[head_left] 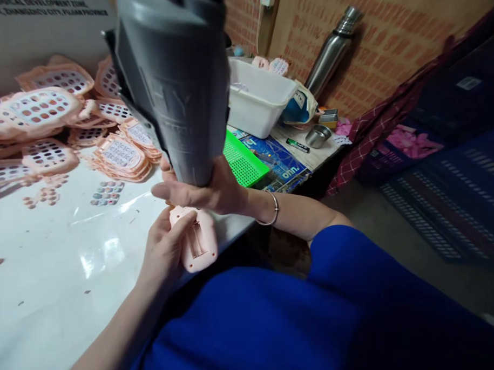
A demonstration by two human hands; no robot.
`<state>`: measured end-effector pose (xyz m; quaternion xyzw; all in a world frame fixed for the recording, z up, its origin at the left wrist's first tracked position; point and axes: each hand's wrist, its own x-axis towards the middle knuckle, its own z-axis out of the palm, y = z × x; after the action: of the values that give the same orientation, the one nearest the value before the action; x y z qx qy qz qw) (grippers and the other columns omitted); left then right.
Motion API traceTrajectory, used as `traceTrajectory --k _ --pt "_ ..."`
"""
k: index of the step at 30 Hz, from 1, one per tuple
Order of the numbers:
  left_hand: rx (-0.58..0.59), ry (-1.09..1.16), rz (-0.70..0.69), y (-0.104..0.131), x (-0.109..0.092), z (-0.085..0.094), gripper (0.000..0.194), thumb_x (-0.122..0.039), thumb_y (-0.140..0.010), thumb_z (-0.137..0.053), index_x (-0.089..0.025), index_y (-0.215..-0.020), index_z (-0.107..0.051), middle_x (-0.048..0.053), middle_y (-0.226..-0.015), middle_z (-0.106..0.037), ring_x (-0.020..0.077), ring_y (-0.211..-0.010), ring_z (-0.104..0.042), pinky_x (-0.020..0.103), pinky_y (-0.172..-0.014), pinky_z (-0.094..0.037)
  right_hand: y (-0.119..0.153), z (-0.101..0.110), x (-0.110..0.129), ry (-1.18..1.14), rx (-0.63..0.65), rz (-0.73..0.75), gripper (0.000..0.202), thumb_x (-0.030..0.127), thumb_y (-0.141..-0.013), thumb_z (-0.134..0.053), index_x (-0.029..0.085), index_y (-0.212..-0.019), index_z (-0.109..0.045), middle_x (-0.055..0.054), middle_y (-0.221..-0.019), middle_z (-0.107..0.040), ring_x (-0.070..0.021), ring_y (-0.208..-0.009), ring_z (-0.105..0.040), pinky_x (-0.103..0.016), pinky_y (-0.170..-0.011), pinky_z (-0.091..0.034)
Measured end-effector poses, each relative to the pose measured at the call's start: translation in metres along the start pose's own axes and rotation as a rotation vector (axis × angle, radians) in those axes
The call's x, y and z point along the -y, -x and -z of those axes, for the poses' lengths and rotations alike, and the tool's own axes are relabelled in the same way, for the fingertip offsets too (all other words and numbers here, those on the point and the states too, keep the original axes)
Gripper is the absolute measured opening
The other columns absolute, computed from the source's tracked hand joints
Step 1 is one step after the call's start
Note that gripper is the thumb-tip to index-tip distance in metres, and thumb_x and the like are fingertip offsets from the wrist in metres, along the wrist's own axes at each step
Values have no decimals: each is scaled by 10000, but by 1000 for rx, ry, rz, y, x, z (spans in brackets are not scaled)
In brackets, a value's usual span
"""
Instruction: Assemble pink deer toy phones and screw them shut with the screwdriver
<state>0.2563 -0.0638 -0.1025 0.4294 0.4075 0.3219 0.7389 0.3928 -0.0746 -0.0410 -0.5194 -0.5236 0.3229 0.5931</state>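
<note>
My left hand (162, 244) grips a pink plastic toy casing (207, 237) by its left side, with the thumb lying over its back. An oblong battery compartment and small screw holes show on that back. My right hand (227, 194) is wrapped round the lower end of a large grey power screwdriver (187, 100), which stands upright above the casing. Its tip is hidden behind my right fingers, so I cannot tell whether it touches the casing.
Pink toy shells (42, 111) lie heaped at the back left, near a patch of small coloured buttons (107, 193). Right of the tool are a green perforated tray (246, 166), a white tub (256, 106), a battery (297, 145), a metal cup (318, 135) and a steel flask (329, 52).
</note>
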Motion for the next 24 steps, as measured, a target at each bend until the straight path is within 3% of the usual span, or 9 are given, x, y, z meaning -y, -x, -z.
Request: traceTrajectory --k 3,5,7,10,12,18,24 --pt "2 10 12 0 -1 -2 547 -408 -573 -934 -178 -982 -654 16 -858 -737 192 -757 -699 263 -671 -552 -10 13 4 -158 196 60 444 567 -753 -800 229 -676 -523 42 -615 -553 -118 -592 -538 -293 -633 -562" --pt "-8 36 28 0 -2 -2 534 -400 -575 -948 -187 -962 -647 11 -868 -741 174 -742 -690 255 -677 -567 -23 27 0 -193 106 156 450 591 -750 -803 218 -761 -552 59 -637 -558 -94 -576 -533 -274 -635 -560" --pt "-9 65 65 0 -4 0 509 -372 -572 -958 -193 -926 -638 3 -845 -736 159 -712 -676 241 -640 -567 -37 44 -11 -140 -76 249 523 637 -710 -823 216 -898 -577 83 -649 -536 -73 -557 -497 -256 -620 -538" --pt "22 101 141 0 -5 4 497 -299 -553 -968 -195 -905 -634 10 -854 -740 164 -732 -679 236 -630 -576 -55 66 -32 23 -301 207 686 737 -693 -784 225 -1095 -568 82 -659 -524 -89 -565 -496 -271 -624 -525" --pt "42 110 161 0 -5 6 483 -282 -573 -964 -195 -915 -634 25 -886 -751 175 -753 -691 255 -656 -596 -61 75 -44 80 -375 142 702 752 -711 -759 237 -1143 -558 64 -684 -536 -114 -587 -526 -290 -643 -541" --pt "28 99 160 -1 -3 8 484 -316 -614 -965 -212 -955 -637 23 -919 -762 185 -768 -713 252 -644 -600 -64 80 -61 65 -385 116 647 708 -738 -765 247 -1143 -562 41 -719 -550 -138 -621 -560 -302 -653 -543" --pt "37 103 155 0 -4 7 473 -313 -618 -963 -218 -956 -645 14 -928 -764 182 -770 -721 252 -658 -604 -65 81 -69 16 -391 155 668 739 -684 -783 242 -1061 -545 52 -705 -552 -135 -581 -548 -328 -618 -551"
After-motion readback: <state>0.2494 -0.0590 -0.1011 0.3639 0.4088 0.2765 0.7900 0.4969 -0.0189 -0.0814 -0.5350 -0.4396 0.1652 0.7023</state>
